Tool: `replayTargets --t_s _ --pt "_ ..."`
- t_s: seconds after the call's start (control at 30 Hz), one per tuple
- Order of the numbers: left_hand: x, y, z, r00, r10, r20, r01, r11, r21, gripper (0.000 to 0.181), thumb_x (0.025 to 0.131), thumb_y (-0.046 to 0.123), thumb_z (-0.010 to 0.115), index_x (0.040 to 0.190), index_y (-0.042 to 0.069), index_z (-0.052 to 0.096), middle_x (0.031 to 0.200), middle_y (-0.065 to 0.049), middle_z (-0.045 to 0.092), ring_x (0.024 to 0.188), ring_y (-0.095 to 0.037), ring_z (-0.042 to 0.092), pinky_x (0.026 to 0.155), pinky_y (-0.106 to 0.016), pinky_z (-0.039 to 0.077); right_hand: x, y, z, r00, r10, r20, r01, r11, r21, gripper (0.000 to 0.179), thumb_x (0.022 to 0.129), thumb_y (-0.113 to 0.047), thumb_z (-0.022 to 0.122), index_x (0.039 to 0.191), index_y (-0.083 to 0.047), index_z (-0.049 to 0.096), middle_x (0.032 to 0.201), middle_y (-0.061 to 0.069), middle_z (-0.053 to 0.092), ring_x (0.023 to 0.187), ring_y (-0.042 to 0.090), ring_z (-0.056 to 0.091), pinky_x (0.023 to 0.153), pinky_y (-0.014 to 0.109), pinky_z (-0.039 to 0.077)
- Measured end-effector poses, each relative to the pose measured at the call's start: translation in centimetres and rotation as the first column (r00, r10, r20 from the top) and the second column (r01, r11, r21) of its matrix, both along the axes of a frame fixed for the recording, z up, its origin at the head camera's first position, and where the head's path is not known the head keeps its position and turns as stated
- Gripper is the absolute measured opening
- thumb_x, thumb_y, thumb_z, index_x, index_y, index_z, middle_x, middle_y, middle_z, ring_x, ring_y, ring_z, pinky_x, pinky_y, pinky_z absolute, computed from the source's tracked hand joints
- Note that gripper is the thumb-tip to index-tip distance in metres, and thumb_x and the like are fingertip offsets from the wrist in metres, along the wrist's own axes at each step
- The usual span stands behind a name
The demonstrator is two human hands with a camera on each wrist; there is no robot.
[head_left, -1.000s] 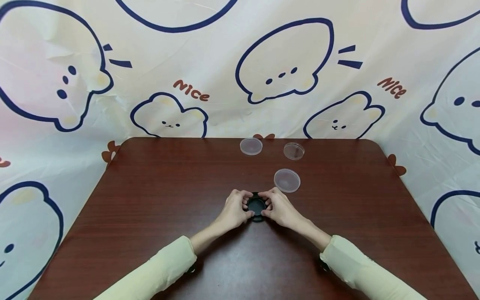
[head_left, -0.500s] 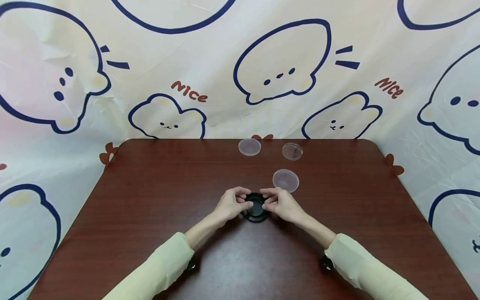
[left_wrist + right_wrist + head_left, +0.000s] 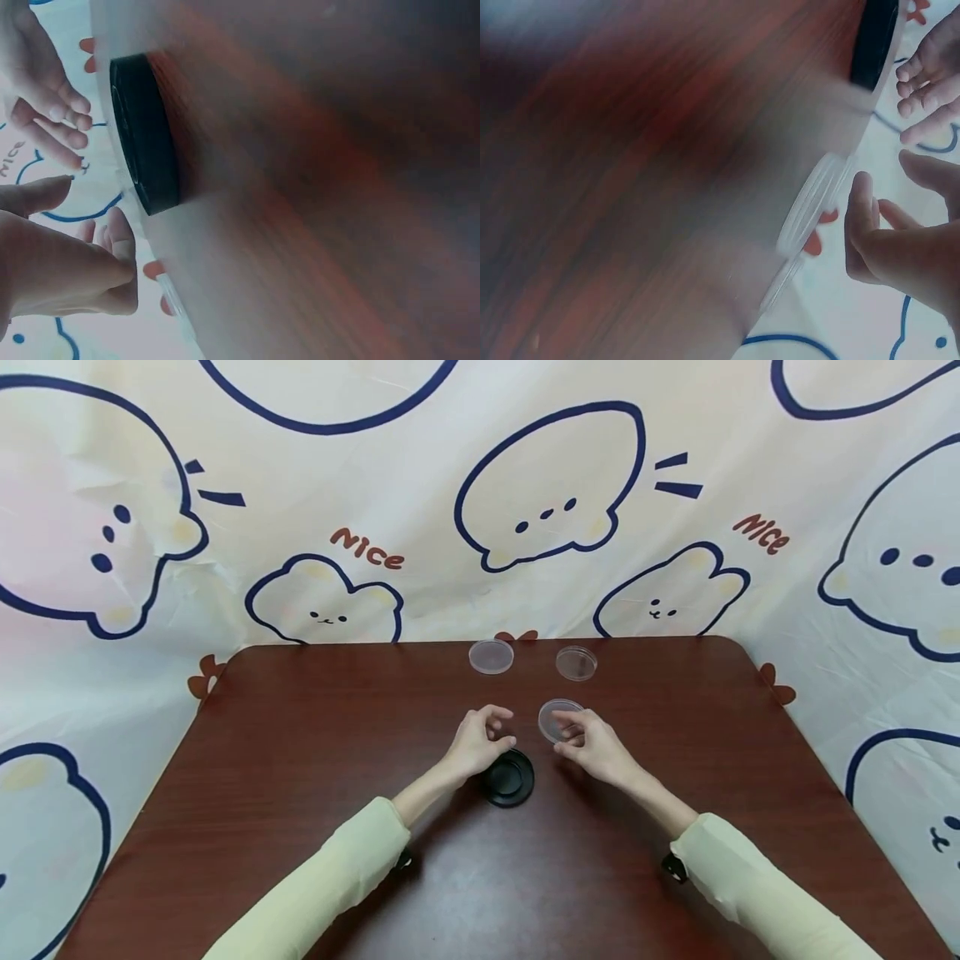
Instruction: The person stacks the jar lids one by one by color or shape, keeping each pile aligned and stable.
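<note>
The left hand (image 3: 474,745) hung loose, empty, by the black disc (image 3: 507,778), the right hand (image 3: 597,747) likewise by 1 clear dish (image 3: 548,720); 2 others (image 3: 491,657) lay near the table's (image 3: 337,718) far edge.

Cartoon-printed backdrop (image 3: 360,485) behind reddish-brown wood-grain table (image 3: 322,727).

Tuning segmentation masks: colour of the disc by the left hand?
The disc looks black; head view shows it best.
</note>
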State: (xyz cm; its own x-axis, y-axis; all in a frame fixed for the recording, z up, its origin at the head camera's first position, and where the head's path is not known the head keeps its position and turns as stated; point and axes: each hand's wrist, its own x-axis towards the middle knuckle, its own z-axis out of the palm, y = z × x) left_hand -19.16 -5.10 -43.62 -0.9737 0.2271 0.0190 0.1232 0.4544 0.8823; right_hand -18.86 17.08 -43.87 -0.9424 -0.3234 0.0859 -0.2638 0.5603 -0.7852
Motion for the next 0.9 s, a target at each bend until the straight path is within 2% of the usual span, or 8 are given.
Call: replayTargets --t_s 0.2,0.33,0.43,0.57,0.73,0.9 --pt "-2.7 2.0 0.1 0.999 -0.012 0.048 0.016 0.997 -0.079 0.038 0.085 0.005 0.073 0.121 0.001 0.061 0.109 -0.020 0.051 0.100 -0.030 0.042 0.086 -0.041 0.037 -1.4 2.0 -0.1 0.998 -0.003 -0.067 0.007 0.998 0.059 0.053 0.083 0.003 0.071 0.133 0.005 0.054 0.114 0.024 0.049 0.095 0.036 0.063 0.080 0.043 0.053" --pt "-3.9 3.6 -0.1 0.996 -0.046 0.081 0.057 0.988 -0.146 0.051 0.081 0.006 0.077 0.127 0.002 0.057 0.118 -0.021 0.048 0.108 -0.034 0.042 0.091 -0.044 0.039 -2.4 3.1 -0.5 0.997 0.001 -0.077 0.006 0.996 0.087 0.055 0.083 0.003 0.072 0.134 0.006 0.052 0.119 0.027 0.045 0.101 0.040 0.059 0.083 0.046 0.052" --pt "-4.4 4.7 -0.4 0.992 -0.079 0.098 0.094 0.984 -0.154 0.060 0.078 0.005 0.079 0.132 0.002 0.054 0.120 -0.021 0.046 0.110 -0.035 0.043 0.093 -0.043 0.040 -2.9 3.8 -0.8 0.997 0.005 -0.076 0.004 0.994 0.113 0.059 0.081 0.002 0.074 0.135 0.008 0.050 0.122 0.029 0.043 0.104 0.043 0.054 0.085 0.048 0.050" --pt "-5.0 5.7 -0.5 0.989 -0.094 0.111 0.110 0.984 -0.140 0.066 0.077 0.004 0.080 0.135 0.002 0.050 0.122 -0.021 0.045 0.111 -0.033 0.042 0.093 -0.042 0.040 -3.4 4.2 -1.2 0.999 0.027 -0.040 -0.021 0.992 0.127 0.066 0.080 0.000 0.076 0.138 0.009 0.045 0.126 0.030 0.039 0.108 0.043 0.050 0.087 0.048 0.049" --pt "-5.4 6.2 -0.6 0.988 -0.123 0.097 0.140 0.972 -0.189 0.070 0.074 0.004 0.082 0.136 0.000 0.049 0.123 -0.020 0.047 0.112 -0.034 0.040 0.095 -0.042 0.038 -3.9 4.2 -2.0 0.999 0.041 0.015 -0.043 0.991 0.130 0.073 0.079 0.000 0.077 0.141 0.011 0.039 0.129 0.031 0.037 0.109 0.041 0.052 0.087 0.045 0.050" --pt "-5.7 6.2 -1.0 0.983 -0.158 0.091 0.174 0.961 -0.215 0.072 0.073 0.003 0.083 0.136 -0.002 0.049 0.122 -0.019 0.050 0.113 -0.030 0.042 0.097 -0.039 0.037 -4.3 3.9 -2.3 0.999 0.034 0.003 -0.034 0.987 0.157 0.072 0.078 0.001 0.078 0.138 0.013 0.041 0.125 0.032 0.039 0.106 0.041 0.053 0.085 0.044 0.051"
